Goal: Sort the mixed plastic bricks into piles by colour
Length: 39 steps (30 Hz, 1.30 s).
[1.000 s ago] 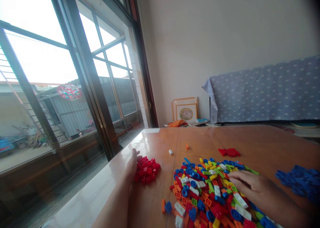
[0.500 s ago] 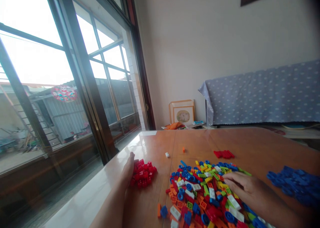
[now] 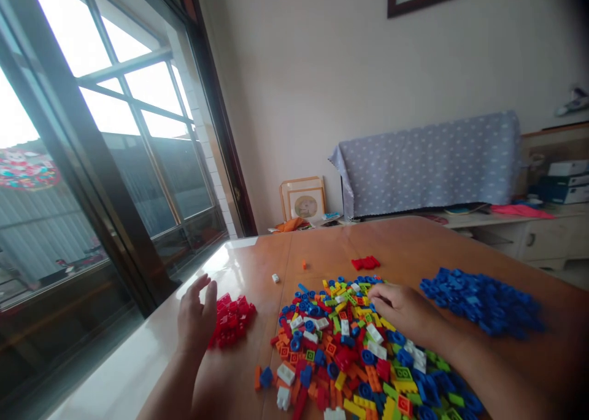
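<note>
My left hand is raised beside a small heap of red toy bricks, on its left side. Its thumb and fingers are apart with nothing visible between them. A large mixed pile of toy building bricks in red, blue, yellow, green, orange and white spreads across the middle of the table. Over the far right edge of that pile, my right hand has its fingers curled together at the bricks. Whatever is between those fingertips is hidden.
A heap of blue bricks lies to the right on the wooden table. Farther back are a few red pieces, one orange brick and one white brick. Glass windows line the left side.
The view has swung right, bringing the whole blue heap into sight. My left hand has drawn back slightly from the red heap, its fingers now apart. My right hand's fingers have curled in.
</note>
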### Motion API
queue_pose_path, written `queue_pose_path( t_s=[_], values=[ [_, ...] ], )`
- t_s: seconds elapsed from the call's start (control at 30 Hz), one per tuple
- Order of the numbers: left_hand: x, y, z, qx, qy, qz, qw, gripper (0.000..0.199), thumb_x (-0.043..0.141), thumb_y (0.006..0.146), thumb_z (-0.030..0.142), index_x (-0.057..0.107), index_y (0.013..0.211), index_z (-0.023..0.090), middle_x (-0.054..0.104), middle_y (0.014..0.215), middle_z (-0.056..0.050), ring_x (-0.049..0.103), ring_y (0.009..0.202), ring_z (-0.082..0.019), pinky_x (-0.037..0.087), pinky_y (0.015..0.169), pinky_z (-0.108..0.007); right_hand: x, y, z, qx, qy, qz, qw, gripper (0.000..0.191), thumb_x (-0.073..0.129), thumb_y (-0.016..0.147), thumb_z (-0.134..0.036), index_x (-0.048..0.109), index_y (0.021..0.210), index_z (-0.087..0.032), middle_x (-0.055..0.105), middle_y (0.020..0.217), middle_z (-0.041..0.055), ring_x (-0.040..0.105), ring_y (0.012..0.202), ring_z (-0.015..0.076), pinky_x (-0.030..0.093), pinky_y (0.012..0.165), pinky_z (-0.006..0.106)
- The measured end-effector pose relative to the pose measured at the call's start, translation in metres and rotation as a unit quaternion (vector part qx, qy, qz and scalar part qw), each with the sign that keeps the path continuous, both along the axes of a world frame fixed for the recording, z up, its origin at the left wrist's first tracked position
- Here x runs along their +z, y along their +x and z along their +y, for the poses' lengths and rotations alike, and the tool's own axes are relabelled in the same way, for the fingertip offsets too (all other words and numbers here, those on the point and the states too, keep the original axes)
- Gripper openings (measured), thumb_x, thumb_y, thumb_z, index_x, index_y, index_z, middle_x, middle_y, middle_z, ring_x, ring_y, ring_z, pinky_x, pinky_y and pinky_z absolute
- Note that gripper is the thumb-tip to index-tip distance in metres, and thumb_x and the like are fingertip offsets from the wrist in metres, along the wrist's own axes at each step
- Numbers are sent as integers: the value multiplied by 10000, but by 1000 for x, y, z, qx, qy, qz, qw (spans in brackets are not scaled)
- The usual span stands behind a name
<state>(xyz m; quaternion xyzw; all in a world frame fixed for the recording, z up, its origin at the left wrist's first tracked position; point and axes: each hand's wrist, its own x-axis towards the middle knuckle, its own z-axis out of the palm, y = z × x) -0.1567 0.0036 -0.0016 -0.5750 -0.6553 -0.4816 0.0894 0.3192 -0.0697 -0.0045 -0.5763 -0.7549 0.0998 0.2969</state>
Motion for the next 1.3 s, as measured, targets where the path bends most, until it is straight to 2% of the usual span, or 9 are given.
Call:
queue_pose_path(
  t_s=[0.17, 0.3, 0.43, 0.53, 0.63, 0.73, 0.9, 1.03, 1.3],
  values=[
    [15, 37, -13, -67, 26, 43, 996, 448, 512, 891, 543, 610, 1210, 244, 706, 1168, -87, 652, 1077, -284, 525, 944, -435, 0, -3, -7, 13, -48, -7, 999, 222, 516, 892, -355, 644, 767, -222, 672, 693, -18, 590, 667, 148, 348, 594, 230],
    [32, 58, -23, -118, -41, 68, 990, 457, 495, 910, 537, 584, 1240, 235, 718, 1122, -85, 675, 1007, -263, 559, 861, -403, 6, -5, -12, 9, -87, -40, 995, 277, 612, 850, -479, 656, 752, -224, 685, 689, -16, 575, 642, 143, 289, 574, 240],
    [49, 79, -33, -181, -100, 114, 972, 435, 489, 928, 516, 590, 1244, 234, 716, 1136, -78, 679, 1023, -249, 558, 871, -395, 8, -7, -16, -4, -108, -68, 992, 302, 670, 789, -536, 671, 750, -237, 693, 712, -14, 589, 672, 153, 241, 560, 253],
    [61, 103, -43, -240, -152, 142, 948, 394, 507, 930, 499, 632, 1220, 264, 715, 1172, -70, 676, 1062, -248, 545, 898, -376, 5, -10, -17, -8, -111, -73, 991, 243, 694, 760, -484, 684, 773, -242, 700, 739, -7, 601, 705, 166, 235, 572, 260],
    [72, 135, -59, -322, -213, 165, 907, 396, 531, 924, 497, 644, 1246, 295, 697, 1229, -57, 661, 1098, -247, 533, 912, -357, 2, -13, -18, -8, -103, -75, 992, 131, 669, 760, -363, 684, 777, -234, 698, 746, 4, 604, 715, 172, 236, 586, 265],
    [75, 168, -76, -384, -240, 157, 878, 367, 541, 922, 447, 658, 1229, 283, 693, 1224, -54, 643, 1110, -235, 501, 940, -334, 3, -15, -18, -3, -88, -67, 994, 64, 630, 760, -274, 670, 782, -230, 691, 744, 1, 600, 712, 165, 237, 581, 262],
    [58, 219, -89, -432, -271, 107, 853, 312, 572, 888, 371, 676, 1158, 254, 716, 1018, -31, 640, 899, -185, 469, 768, -261, 13, -22, -21, 14, -53, 1, 998, 108, 585, 836, -324, 613, 806, -224, 643, 685, -20, 557, 627, 137, 241, 551, 248],
    [33, 245, -78, -456, -321, 2, 830, 293, 537, 891, 376, 674, 1066, 185, 607, 719, 13, 501, 625, -118, 346, 546, -226, 12, -32, -21, 56, -26, 45, 997, 114, 552, 867, -309, 572, 799, -220, 591, 653, -38, 534, 608, 125, 281, 558, 236],
    [-1, 251, -54, -544, -325, -215, 743, 301, 705, 781, 350, 657, 984, 134, 637, 816, -31, 591, 783, -149, 440, 710, -250, 6, -40, -21, 69, 35, 71, 995, 54, 550, 806, -179, 580, 804, -223, 610, 751, -19, 552, 695, 139, 360, 629, 237]
  ],
)
